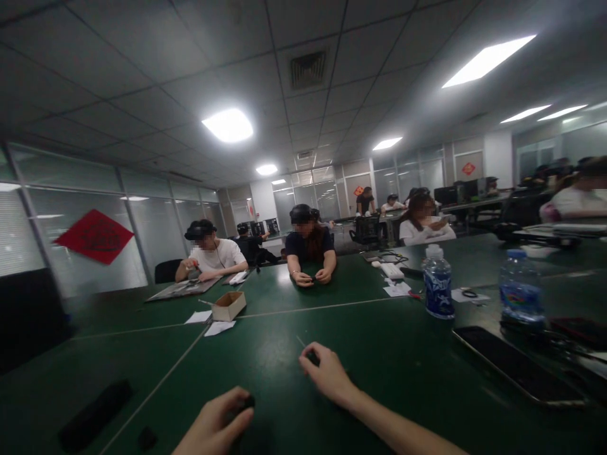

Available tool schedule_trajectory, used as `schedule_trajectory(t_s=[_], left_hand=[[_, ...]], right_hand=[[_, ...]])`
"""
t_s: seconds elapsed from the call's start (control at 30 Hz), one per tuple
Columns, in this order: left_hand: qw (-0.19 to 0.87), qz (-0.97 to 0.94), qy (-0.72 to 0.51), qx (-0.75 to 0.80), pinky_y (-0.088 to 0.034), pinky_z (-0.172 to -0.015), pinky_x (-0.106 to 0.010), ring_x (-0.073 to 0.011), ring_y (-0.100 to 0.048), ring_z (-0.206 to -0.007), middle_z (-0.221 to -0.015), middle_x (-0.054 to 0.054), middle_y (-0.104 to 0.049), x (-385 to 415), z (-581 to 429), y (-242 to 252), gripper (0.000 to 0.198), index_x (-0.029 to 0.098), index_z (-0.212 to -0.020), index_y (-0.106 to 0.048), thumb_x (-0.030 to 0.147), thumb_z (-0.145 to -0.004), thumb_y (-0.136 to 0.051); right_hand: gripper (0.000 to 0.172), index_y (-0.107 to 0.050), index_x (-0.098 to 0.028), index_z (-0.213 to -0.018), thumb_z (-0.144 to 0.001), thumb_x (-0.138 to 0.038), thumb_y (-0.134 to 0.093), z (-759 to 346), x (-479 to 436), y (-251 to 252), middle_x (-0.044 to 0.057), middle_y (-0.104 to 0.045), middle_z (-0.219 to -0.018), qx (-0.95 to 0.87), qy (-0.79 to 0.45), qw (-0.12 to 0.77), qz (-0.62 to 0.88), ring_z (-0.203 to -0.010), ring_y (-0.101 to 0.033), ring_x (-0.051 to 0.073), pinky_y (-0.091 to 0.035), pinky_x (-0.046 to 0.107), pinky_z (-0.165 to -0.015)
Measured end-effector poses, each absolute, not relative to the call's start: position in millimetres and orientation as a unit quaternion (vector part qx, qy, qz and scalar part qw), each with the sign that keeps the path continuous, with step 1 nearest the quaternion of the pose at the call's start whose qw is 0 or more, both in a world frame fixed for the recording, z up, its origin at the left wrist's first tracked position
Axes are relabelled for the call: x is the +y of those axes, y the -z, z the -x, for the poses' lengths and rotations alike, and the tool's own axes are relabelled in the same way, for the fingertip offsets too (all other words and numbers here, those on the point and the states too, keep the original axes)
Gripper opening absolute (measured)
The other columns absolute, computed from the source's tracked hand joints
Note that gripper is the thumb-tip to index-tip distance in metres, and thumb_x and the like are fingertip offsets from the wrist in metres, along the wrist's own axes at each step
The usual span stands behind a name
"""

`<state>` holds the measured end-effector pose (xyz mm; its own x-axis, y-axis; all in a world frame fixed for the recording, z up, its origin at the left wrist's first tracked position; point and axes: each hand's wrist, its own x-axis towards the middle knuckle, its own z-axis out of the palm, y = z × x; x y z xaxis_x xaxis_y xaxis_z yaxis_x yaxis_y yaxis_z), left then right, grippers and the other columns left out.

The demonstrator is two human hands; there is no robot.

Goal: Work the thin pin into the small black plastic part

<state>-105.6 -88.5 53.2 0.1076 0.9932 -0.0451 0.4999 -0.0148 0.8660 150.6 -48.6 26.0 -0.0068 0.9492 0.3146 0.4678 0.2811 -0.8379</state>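
So our left hand (pixel 219 422) has a small black piece (pixel 249 401) pinched between thumb and fingers, near side of the smooth green bench (pixel 270 357). Our right hand (pixel 328 374), farther out, curls round a dark-handled tool (pixel 312 357), thin straight shaft aimed far left, forearm slanting in from near right.

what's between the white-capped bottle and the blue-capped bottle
A white paper sheet bearing a black ring-shaped item lies between them, as the head view shows.

The green table (pixel 403 354) bears a phone (pixel 516 366), two bottles (pixel 439 287) and an open box (pixel 234 308).
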Motion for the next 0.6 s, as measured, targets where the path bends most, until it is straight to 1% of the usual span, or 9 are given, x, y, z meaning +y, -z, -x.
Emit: schedule_trajectory(t_s=[0.07,0.13,0.2,0.27,0.37,0.43,0.5,0.6], left_hand=[[0.44,-0.645,-0.31,0.543,-0.03,-0.038,-0.022,-0.0113,-0.046,-0.046,-0.07,0.0,-0.059,-57,65,-52,0.052,0.022,-0.086,-0.062,0.064,-0.056,-0.064],[0.494,-0.625,-0.329,0.507,-0.021,-0.037,-0.019,-0.0065,-0.036,-0.041,-0.058,0.004,-0.047,-24,29,-48,0.052,0.018,-0.079,-0.058,0.066,-0.06,-0.061],[0.546,-0.584,-0.379,0.465,-0.016,-0.038,-0.017,-0.0036,-0.029,-0.04,-0.056,0.007,-0.04,7,1,-38,0.051,0.017,-0.079,-0.054,0.065,-0.062,-0.06],[0.58,-0.556,-0.414,0.427,-0.015,-0.039,-0.017,-0.0022,-0.029,-0.04,-0.06,0.006,-0.042,32,-15,-25,0.051,0.016,-0.082,-0.054,0.063,-0.062,-0.062],[0.605,-0.539,-0.431,0.397,-0.02,-0.04,-0.016,-0.0025,-0.034,-0.043,-0.064,0.004,-0.046,52,-24,-7,0.051,0.015,-0.087,-0.055,0.059,-0.063,-0.065],[0.613,-0.535,-0.454,0.364,-0.026,-0.042,-0.017,-0.0038,-0.04,-0.047,-0.07,0.002,-0.05,55,-22,0,0.05,0.015,-0.093,-0.056,0.054,-0.064,-0.068],[0.62,-0.535,-0.47,0.33,-0.032,-0.046,-0.018,-0.0053,-0.046,-0.051,-0.077,-0.001,-0.054,53,-19,3,0.048,0.016,-0.097,-0.057,0.049,-0.065,-0.07],[0.635,-0.536,-0.468,0.301,-0.04,-0.053,-0.021,-0.0085,-0.053,-0.059,-0.082,-0.002,-0.055,49,-16,3,0.046,0.018,-0.103,-0.058,0.044,-0.067,-0.071]], right_hand=[[0.023,-0.06,-0.016,-0.099,-0.078,-0.021,-0.051,-181,-39,-24,0.006,-0.067,-0.088,-0.643,-0.219,0.455,0.576,-0.083,-0.061,0.018,-0.044,0.027,-0.074],[0.033,-0.055,-0.016,-0.111,-0.08,-0.015,-0.046,-204,-31,-22,0.008,-0.065,-0.097,-0.636,-0.203,0.447,0.595,-0.087,-0.062,0.019,-0.045,0.028,-0.075],[0.041,-0.051,-0.017,-0.118,-0.078,-0.011,-0.044,-218,-26,-20,0.008,-0.065,-0.098,-0.647,-0.197,0.428,0.6,-0.088,-0.062,0.019,-0.046,0.028,-0.075],[0.044,-0.046,-0.018,-0.122,-0.08,-0.011,-0.041,-224,-24,-18,0.008,-0.064,-0.099,-0.658,-0.187,0.423,0.594,-0.088,-0.063,0.02,-0.047,0.029,-0.075],[0.037,-0.042,-0.021,-0.123,-0.086,-0.018,-0.038,-223,-28,-17,0.007,-0.063,-0.101,-0.691,-0.186,0.425,0.555,-0.092,-0.061,0.019,-0.047,0.031,-0.079],[0.03,-0.045,-0.022,-0.118,-0.088,-0.022,-0.038,-219,-33,-18,0.006,-0.063,-0.1,-0.728,-0.186,0.405,0.521,-0.095,-0.06,0.019,-0.046,0.03,-0.082],[0.027,-0.05,-0.024,-0.113,-0.089,-0.025,-0.039,-215,-38,-19,0.005,-0.063,-0.101,-0.766,-0.17,0.368,0.498,-0.092,-0.06,0.019,-0.047,0.029,-0.079],[0.028,-0.054,-0.024,-0.114,-0.09,-0.027,-0.039,-213,-40,-18,0.006,-0.062,-0.104,-0.786,-0.125,0.335,0.505,-0.092,-0.059,0.02,-0.046,0.03,-0.08]])
